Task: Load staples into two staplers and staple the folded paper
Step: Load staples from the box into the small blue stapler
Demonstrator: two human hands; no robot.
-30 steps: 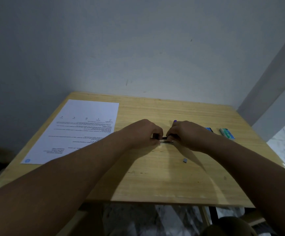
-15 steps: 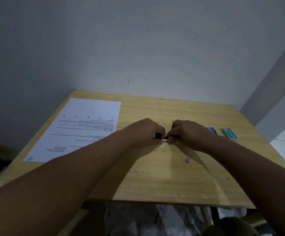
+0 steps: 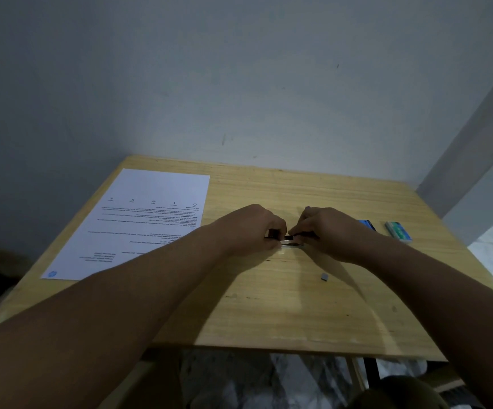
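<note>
At mid-table, both hands meet over a small stapler, much as they did a second ago; what has changed is slight. The left hand and right hand have drawn a little closer together, knuckles nearly touching, and the metal part between them shows less than before. Both sets of fingers are curled and pinching the stapler from either end, holding it low, at or just above the table; whether it rests on the wood I cannot tell. That closing-in suggests a strip of staples is being seated or the magazine pushed home, so the first loading looks close to done rather than just begun, though the staples themselves are hidden. A small grey piece, likely a bit of staple strip, lies loose nearer the viewer, untouched. Two staple boxes, blue and green, sit to the right, unmoved. The paper lies flat and unfolded at the left, so folding and stapling remain ahead.
</note>
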